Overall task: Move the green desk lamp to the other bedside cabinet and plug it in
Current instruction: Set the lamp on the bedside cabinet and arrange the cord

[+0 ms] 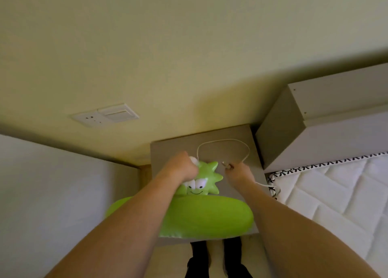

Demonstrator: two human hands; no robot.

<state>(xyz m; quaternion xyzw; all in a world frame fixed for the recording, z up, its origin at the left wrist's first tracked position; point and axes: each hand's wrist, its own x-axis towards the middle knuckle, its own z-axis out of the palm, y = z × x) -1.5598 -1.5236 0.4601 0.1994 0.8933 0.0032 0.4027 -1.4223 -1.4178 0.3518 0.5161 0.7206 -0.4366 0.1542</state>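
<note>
The glossy green desk lamp with a spiky smiling face (197, 198) sits on the grey bedside cabinet (228, 135), its top clenched in the left hand (183, 165). Just beside that grip, the right hand (238, 174) pinches the thin white cord (223, 140) near its plug end. The cord loops beyond both hands; it could snag or slip while reaching the white wall socket (105, 115).

Home bedroom. Quilted white mattress (336, 193) with patterned edge trim, grey headboard (304, 126) against a plain cream wall (168, 47). Small grey bedside cabinet (178, 149) just beside the bed. Wall socket and switch plate (105, 115) above it.
</note>
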